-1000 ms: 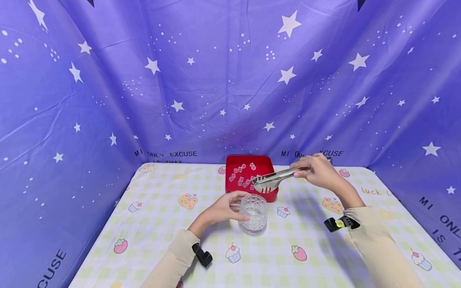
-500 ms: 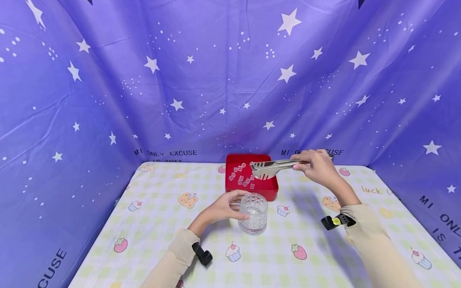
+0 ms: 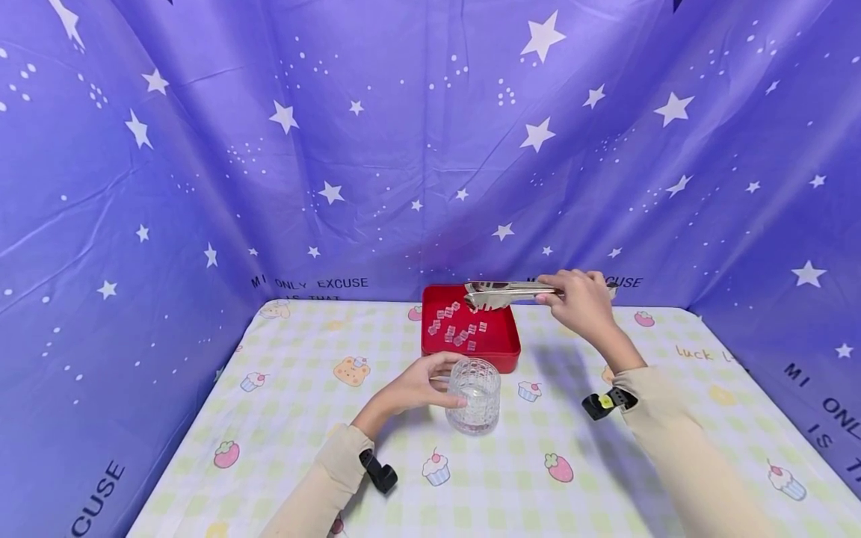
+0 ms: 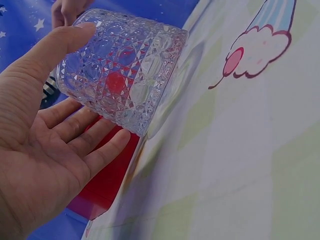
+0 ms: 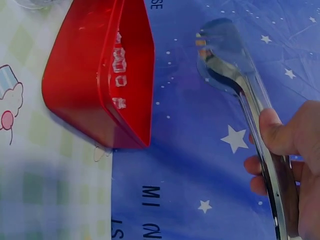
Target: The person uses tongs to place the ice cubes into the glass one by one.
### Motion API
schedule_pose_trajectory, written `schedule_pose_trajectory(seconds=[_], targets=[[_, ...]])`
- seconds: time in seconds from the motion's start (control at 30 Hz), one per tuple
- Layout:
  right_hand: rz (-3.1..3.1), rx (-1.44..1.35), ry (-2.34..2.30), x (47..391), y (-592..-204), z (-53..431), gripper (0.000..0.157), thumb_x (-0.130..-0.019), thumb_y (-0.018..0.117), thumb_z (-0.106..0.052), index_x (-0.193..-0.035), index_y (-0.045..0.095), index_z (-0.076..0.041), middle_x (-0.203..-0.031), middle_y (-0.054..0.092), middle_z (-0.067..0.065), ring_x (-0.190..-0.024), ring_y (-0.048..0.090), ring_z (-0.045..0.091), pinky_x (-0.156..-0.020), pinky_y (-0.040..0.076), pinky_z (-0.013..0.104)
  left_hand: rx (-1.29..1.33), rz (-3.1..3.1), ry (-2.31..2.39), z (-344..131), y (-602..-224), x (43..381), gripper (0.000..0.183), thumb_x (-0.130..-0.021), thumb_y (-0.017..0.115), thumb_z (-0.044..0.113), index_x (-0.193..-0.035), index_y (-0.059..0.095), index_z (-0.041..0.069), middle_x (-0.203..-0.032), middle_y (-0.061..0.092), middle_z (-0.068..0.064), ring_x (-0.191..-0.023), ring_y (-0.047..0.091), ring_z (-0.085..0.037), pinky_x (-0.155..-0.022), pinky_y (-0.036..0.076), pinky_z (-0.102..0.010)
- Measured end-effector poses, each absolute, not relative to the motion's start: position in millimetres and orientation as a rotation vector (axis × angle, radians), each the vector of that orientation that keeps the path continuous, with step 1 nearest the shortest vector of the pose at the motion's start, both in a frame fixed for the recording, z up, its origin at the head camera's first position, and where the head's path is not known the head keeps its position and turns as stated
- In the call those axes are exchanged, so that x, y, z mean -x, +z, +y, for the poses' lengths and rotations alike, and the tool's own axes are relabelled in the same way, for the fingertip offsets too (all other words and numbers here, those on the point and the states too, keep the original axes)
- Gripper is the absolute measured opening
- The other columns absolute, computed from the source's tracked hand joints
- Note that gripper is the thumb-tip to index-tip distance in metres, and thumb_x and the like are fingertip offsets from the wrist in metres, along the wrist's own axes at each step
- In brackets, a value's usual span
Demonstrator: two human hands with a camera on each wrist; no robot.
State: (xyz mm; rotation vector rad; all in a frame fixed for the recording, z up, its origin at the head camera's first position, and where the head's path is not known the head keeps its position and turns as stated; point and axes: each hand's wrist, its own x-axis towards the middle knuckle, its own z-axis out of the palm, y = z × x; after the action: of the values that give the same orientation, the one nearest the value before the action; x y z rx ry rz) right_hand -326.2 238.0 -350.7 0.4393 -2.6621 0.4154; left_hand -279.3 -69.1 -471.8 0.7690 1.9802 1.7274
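Note:
A clear cut-glass tumbler (image 3: 474, 411) stands upright on the table in front of a red box (image 3: 503, 363). My left hand (image 3: 418, 386) holds the tumbler from its left side; in the left wrist view the thumb lies on the glass (image 4: 125, 70) and the fingers reach around its far side. Metal serving tongs (image 3: 514, 293) are gripped in my right hand (image 3: 582, 302), raised over the back right of the box. The right wrist view shows the tongs (image 5: 260, 115) above the box's height; I make out nothing between their tips. Several small clear cubes (image 3: 461, 338) lie inside the box.
A checked tablecloth (image 3: 282, 448) with cupcake, bear and strawberry prints covers the table. Behind and on both sides hangs a purple-blue curtain (image 3: 377, 164) with white stars, close to the table's back edge. Black wrist straps (image 3: 378, 472) sit on both sleeves.
My right hand has lifted the tongs from the box's front right up towards its back edge, uncovering cubes at the right. The left hand and the tumbler have stayed in place.

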Motion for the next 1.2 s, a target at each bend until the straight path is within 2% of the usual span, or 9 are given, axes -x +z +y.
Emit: schedule_pose_trajectory(seconds=[0.17,0.57,0.8,1.2], targets=[[-2.681,-0.377,0.371,332,-355,234,0.037,-0.092,0.074,-0.023,-0.125,0.072,-0.006,-0.094,0.071,0.015,-0.089,0.060,0.034,-0.097,0.037,0.058,-0.773,1.987,1.722,-70,-471,280,0.067,-0.085,0.081,0.007,-0.145,0.052,0.009,-0.142,0.060,-0.012,-0.134,0.055,-0.027,-0.109,0.052,-0.033],[-2.624,-0.365,0.142,337,-365,229,0.032,-0.087,0.077,-0.023,-0.114,0.077,-0.006,-0.097,0.074,0.016,-0.091,0.064,0.037,-0.097,0.041,0.059,-0.767,1.994,1.720,-70,-471,281,0.067,-0.084,0.081,0.006,-0.145,0.052,0.009,-0.141,0.060,-0.012,-0.133,0.055,-0.026,-0.108,0.052,-0.032],[-2.596,-0.397,0.061,340,-373,226,0.025,-0.087,0.074,-0.020,-0.107,0.078,-0.006,-0.091,0.074,0.015,-0.085,0.062,0.036,-0.090,0.041,0.056,-0.765,1.997,1.718,-71,-471,280,0.068,-0.085,0.081,0.007,-0.145,0.051,0.009,-0.141,0.060,-0.011,-0.133,0.055,-0.025,-0.107,0.053,-0.031],[-2.616,-0.450,0.009,344,-384,222,0.023,-0.084,0.078,-0.019,-0.105,0.079,-0.009,-0.090,0.074,0.014,-0.083,0.062,0.034,-0.088,0.041,0.053,-0.766,1.981,1.731,-70,-472,279,0.067,-0.085,0.081,0.005,-0.145,0.051,0.007,-0.140,0.060,-0.013,-0.133,0.056,-0.026,-0.108,0.052,-0.032]])
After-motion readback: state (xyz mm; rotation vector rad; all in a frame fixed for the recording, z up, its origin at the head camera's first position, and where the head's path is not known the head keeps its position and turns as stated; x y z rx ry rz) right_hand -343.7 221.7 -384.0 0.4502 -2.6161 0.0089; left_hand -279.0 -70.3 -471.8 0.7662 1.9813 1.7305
